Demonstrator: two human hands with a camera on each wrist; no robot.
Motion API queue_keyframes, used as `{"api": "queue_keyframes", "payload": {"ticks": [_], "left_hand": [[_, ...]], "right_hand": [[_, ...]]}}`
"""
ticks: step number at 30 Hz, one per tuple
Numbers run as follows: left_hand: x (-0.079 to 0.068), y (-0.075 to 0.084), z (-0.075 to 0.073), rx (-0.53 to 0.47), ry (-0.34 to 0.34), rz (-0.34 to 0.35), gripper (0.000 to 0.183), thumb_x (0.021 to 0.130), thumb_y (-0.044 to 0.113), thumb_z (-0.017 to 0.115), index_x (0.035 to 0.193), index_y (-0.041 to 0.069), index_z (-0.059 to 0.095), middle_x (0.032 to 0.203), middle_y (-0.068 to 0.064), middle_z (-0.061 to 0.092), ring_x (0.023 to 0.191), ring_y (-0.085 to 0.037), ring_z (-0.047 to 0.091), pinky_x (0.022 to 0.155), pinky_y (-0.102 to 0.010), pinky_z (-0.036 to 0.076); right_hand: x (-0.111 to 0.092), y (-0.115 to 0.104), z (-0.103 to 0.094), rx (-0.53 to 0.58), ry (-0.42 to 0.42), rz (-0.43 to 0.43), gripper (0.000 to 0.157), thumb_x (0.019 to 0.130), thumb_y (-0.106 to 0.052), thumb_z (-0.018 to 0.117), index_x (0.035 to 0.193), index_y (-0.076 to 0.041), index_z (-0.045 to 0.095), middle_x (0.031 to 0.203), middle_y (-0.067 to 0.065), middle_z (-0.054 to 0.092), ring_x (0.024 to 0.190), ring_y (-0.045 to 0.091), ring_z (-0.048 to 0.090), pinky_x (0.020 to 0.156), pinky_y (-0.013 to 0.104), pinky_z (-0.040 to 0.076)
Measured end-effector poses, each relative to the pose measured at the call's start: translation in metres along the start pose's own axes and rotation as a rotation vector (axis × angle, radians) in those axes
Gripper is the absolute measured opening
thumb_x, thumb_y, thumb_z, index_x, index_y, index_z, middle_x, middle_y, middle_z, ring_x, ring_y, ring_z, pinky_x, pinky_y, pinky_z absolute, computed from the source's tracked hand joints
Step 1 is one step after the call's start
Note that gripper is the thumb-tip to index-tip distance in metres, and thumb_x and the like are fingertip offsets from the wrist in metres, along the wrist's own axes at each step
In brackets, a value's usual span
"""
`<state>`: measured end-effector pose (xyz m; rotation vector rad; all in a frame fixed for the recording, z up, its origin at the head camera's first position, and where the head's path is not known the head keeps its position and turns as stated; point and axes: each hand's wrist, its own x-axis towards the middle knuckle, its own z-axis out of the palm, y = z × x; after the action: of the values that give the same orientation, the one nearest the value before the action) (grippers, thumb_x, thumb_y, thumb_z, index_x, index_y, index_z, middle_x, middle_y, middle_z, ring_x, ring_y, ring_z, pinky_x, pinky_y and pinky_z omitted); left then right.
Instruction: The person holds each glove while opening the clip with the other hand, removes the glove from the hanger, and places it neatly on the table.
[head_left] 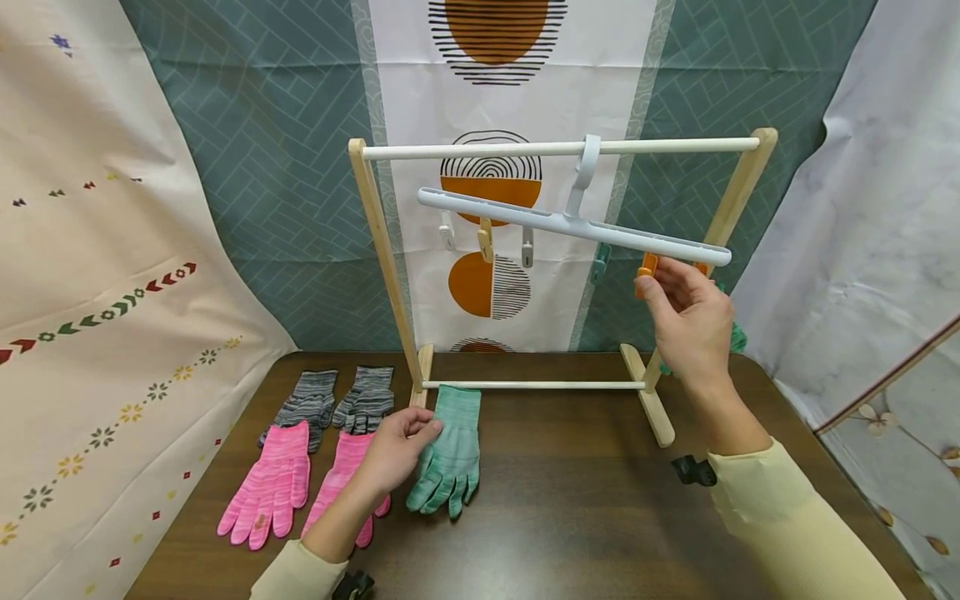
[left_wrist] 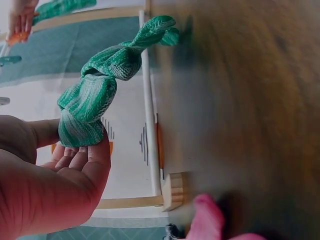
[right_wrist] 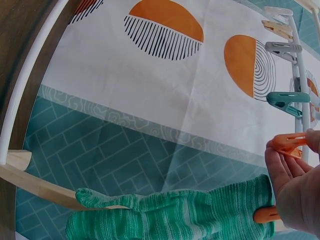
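My left hand (head_left: 397, 454) pinches a green knit glove (head_left: 456, 442) near its cuff edge; the glove's fingers hang downward above the table. Up at the right, my right hand (head_left: 693, 325) pinches an orange clothespin (head_left: 646, 268) between thumb and fingers. That clothespin is on a pale blue clip hanger (head_left: 517, 216), which hooks over the rack's top bar and tilts down to the right. A second green glove (right_wrist: 165, 215) hangs from another orange clothespin (right_wrist: 266, 214) at the hanger's right end, mostly hidden behind my right hand in the head view.
The wooden drying rack (head_left: 382, 258) stands at the table's back. Along the hanger are white, yellow (head_left: 486, 242), grey (head_left: 527, 247) and teal clothespins (head_left: 601, 262). Pink gloves (head_left: 273, 479) and grey striped gloves (head_left: 309, 398) lie at the left on the brown table (head_left: 555, 492).
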<state>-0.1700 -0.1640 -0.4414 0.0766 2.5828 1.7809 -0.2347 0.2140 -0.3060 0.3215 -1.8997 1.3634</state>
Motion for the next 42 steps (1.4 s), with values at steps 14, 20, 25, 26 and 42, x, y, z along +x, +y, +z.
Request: {"api": "queue_keyframes", "payload": {"ticks": [14, 20, 25, 26, 42], "left_hand": [[0.0, -0.021, -0.004, 0.062, -0.009, -0.039, 0.014, 0.104, 0.01, 0.067, 0.11, -0.003, 0.069, 0.069, 0.001, 0.058, 0.061, -0.012, 0.043, 0.056, -0.029, 0.038], [-0.001, -0.026, -0.005, 0.205, 0.019, -0.005, 0.01, 0.103, 0.01, 0.069, 0.105, 0.0, 0.069, 0.073, 0.001, 0.066, 0.063, -0.013, 0.05, 0.058, -0.031, 0.043], [-0.002, -0.028, -0.005, 0.323, 0.056, 0.022, 0.009, 0.101, 0.01, 0.072, 0.102, 0.002, 0.071, 0.08, 0.0, 0.072, 0.07, -0.013, 0.059, 0.065, -0.036, 0.05], [-0.002, -0.028, -0.006, 0.346, 0.061, 0.024, 0.009, 0.1, 0.011, 0.072, 0.102, 0.002, 0.071, 0.081, 0.0, 0.073, 0.072, -0.013, 0.061, 0.067, -0.037, 0.051], [-0.003, -0.028, -0.007, 0.563, 0.038, -0.027, 0.013, 0.098, 0.017, 0.074, 0.098, 0.006, 0.07, 0.077, 0.001, 0.062, 0.069, -0.014, 0.058, 0.064, -0.037, 0.05]], "right_hand": [[-0.001, -0.001, -0.001, -0.026, -0.006, -0.004, 0.033, 0.1, -0.01, 0.075, 0.132, -0.001, 0.072, 0.114, 0.018, 0.076, 0.091, 0.001, 0.072, 0.085, 0.015, 0.055], [-0.001, -0.001, -0.001, -0.028, -0.007, -0.006, 0.034, 0.101, -0.01, 0.075, 0.133, -0.001, 0.072, 0.116, 0.019, 0.076, 0.093, 0.001, 0.073, 0.085, 0.015, 0.055], [-0.001, -0.001, -0.001, -0.027, -0.009, -0.007, 0.035, 0.101, -0.011, 0.075, 0.134, -0.003, 0.072, 0.117, 0.018, 0.076, 0.095, 0.004, 0.074, 0.086, 0.016, 0.056], [-0.001, -0.001, -0.001, -0.028, -0.009, -0.007, 0.035, 0.101, -0.011, 0.075, 0.134, -0.003, 0.072, 0.117, 0.018, 0.076, 0.095, 0.004, 0.074, 0.086, 0.016, 0.056], [-0.003, 0.0, -0.005, -0.022, -0.007, -0.023, 0.036, 0.099, -0.003, 0.075, 0.135, -0.002, 0.071, 0.12, 0.021, 0.075, 0.096, -0.002, 0.072, 0.085, 0.016, 0.056]]}}
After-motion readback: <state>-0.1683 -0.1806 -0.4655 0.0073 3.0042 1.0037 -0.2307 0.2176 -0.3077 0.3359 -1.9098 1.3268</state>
